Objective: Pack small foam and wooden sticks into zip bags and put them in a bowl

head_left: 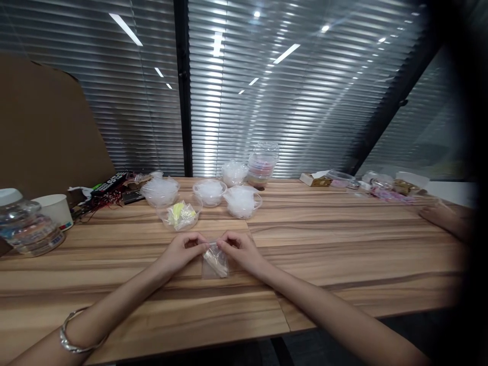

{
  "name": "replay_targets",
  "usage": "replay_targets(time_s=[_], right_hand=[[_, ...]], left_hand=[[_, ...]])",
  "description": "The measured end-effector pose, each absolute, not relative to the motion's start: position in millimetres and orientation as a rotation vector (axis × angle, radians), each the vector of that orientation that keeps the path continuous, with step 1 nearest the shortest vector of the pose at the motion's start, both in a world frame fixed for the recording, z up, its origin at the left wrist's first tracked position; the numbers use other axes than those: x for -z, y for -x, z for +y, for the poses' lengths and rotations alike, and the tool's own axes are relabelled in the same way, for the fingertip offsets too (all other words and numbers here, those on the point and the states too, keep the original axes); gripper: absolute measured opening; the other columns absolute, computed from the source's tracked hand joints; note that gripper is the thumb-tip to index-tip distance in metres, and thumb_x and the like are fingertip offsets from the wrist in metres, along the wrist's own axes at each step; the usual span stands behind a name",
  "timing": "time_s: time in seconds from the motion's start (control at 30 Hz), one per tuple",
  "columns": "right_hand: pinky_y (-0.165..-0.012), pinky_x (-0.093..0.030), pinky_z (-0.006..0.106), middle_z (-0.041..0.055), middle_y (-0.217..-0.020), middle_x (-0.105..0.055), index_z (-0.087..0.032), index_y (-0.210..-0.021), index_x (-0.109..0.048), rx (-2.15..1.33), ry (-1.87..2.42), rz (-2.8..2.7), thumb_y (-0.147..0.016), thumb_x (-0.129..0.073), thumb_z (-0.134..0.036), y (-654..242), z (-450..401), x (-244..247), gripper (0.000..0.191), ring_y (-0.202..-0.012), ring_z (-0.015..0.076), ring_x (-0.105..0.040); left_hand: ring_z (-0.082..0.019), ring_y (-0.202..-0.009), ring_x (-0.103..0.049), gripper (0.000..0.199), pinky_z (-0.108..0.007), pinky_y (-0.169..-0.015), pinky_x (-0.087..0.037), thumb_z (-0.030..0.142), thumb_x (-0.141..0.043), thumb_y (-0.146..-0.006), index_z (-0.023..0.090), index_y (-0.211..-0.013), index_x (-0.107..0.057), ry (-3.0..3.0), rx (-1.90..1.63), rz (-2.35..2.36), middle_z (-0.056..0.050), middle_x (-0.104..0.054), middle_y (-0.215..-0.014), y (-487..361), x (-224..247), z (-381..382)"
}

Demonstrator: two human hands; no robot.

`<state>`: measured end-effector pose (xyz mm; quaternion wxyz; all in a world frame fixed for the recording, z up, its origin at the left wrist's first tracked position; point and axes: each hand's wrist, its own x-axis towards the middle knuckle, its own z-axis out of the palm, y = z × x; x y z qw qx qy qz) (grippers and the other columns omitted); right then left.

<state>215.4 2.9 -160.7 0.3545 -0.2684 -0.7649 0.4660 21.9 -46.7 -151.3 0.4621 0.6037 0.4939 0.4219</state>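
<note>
Between my two hands is a small clear plastic bag (215, 263) with pale, stick-like pieces inside, too small to name. My left hand (186, 250) pinches its top edge at the left corner, thumb against fingers. At the right corner my right hand (241, 250) pinches the same edge. The bag hangs toward me, low over the wooden table (229, 310). Just beyond my left hand stands a clear bowl (163, 218) holding yellow and clear packets (182, 214).
Several clear bowls with white plastic bags, one a bowl (209, 193), stand behind. At left are a jar (30, 229), a white tub (57, 212) and a remote control (110, 184). At right, another person's hand (442, 217) rests near a small box (315, 179) and plastic packets.
</note>
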Motion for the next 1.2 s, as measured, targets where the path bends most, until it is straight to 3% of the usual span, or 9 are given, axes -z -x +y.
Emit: replay_targets(time_s=[0.3,0.77,0.87,1.0,1.2], right_hand=[[-0.060,-0.034,0.022,0.0005,-0.068,-0.053,-0.015,-0.072,-0.059,-1.222,0.661,-2.038,-0.086,-0.051,-0.042,-215.4,-8.4,155.5,0.031,-0.065,0.0113,-0.045],[-0.054,-0.031,0.021,-0.0022,-0.063,-0.045,-0.016,-0.074,-0.050,-1.674,0.448,-2.062,-0.084,-0.050,-0.050,-219.0,-17.7,147.1,0.036,-0.057,0.0090,-0.040],[-0.054,-0.030,0.022,-0.0020,-0.062,-0.045,-0.015,-0.067,-0.051,-1.649,0.361,-2.287,-0.085,-0.051,-0.046,-220.4,-20.6,145.0,0.035,-0.057,0.0091,-0.039],[-0.053,-0.027,0.022,-0.0029,-0.060,-0.042,-0.015,-0.068,-0.054,-1.637,0.412,-2.089,-0.082,-0.056,-0.046,-217.4,-23.2,148.2,0.034,-0.056,0.0084,-0.035],[-0.046,-0.023,0.021,-0.0059,-0.047,-0.039,-0.016,-0.077,-0.051,-2.025,0.380,-1.855,-0.085,-0.044,-0.057,-210.8,-25.1,155.8,0.042,-0.043,0.0072,-0.031]], left_hand=[[-0.014,-0.070,-0.052,0.030,-0.023,-0.066,-0.039,0.042,-0.060,-0.078,0.012,-0.077,-0.063,-1.551,-1.000,1.168,-0.003,-0.061,-0.074,-31.3,146.2,-54.2],[-0.010,-0.059,-0.042,0.033,-0.020,-0.055,-0.032,0.041,-0.052,-0.083,0.013,-0.068,-0.056,-1.818,-0.798,1.128,0.002,-0.048,-0.061,-20.2,129.2,-65.8],[-0.010,-0.058,-0.040,0.034,-0.019,-0.054,-0.031,0.042,-0.050,-0.084,0.013,-0.069,-0.059,-1.924,-0.668,1.067,0.002,-0.048,-0.060,-20.4,129.7,-69.3],[-0.009,-0.056,-0.040,0.035,-0.019,-0.052,-0.031,0.045,-0.049,-0.084,0.014,-0.072,-0.059,-1.791,-0.751,1.065,0.002,-0.047,-0.060,-22.7,129.5,-70.3],[-0.009,-0.054,-0.038,0.043,-0.019,-0.051,-0.030,0.043,-0.041,-0.089,0.013,-0.062,-0.052,-1.819,-0.797,1.131,0.002,-0.045,-0.056,-16.7,124.8,-67.9]])
